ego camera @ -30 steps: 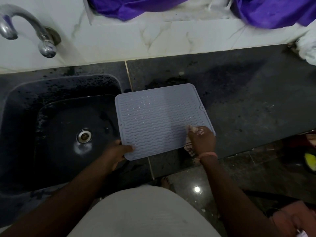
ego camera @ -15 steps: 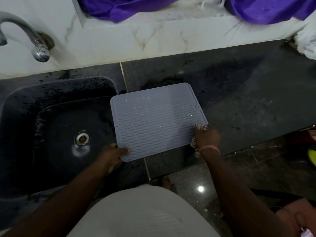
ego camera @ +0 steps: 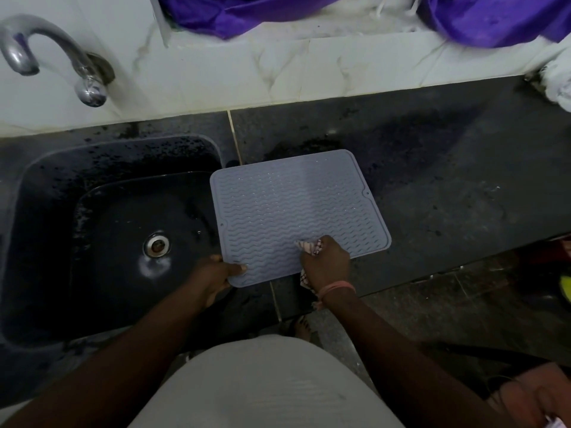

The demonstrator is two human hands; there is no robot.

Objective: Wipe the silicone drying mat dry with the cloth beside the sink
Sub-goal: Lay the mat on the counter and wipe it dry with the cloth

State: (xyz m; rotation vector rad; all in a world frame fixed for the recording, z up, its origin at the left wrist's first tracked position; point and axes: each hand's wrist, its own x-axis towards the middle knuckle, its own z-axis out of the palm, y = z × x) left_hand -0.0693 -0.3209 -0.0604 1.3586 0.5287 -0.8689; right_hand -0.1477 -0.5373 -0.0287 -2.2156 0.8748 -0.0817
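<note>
A grey-blue silicone drying mat with wavy ridges lies on the dark counter, its left edge hanging over the sink. My left hand pinches the mat's near left corner, thumb on top. My right hand grips a bunched patterned cloth and presses it on the near middle of the mat. More of the cloth hangs below my wrist. Small water drops glint on the ridges.
A black wet sink with a steel drain lies to the left, a chrome tap above it. The dark stone counter runs right. Purple fabric hangs over the white marble ledge; a white cloth sits far right.
My right hand has slid the cloth leftward along the mat's near edge, from the near right corner to the near middle. My left hand keeps its hold on the corner.
</note>
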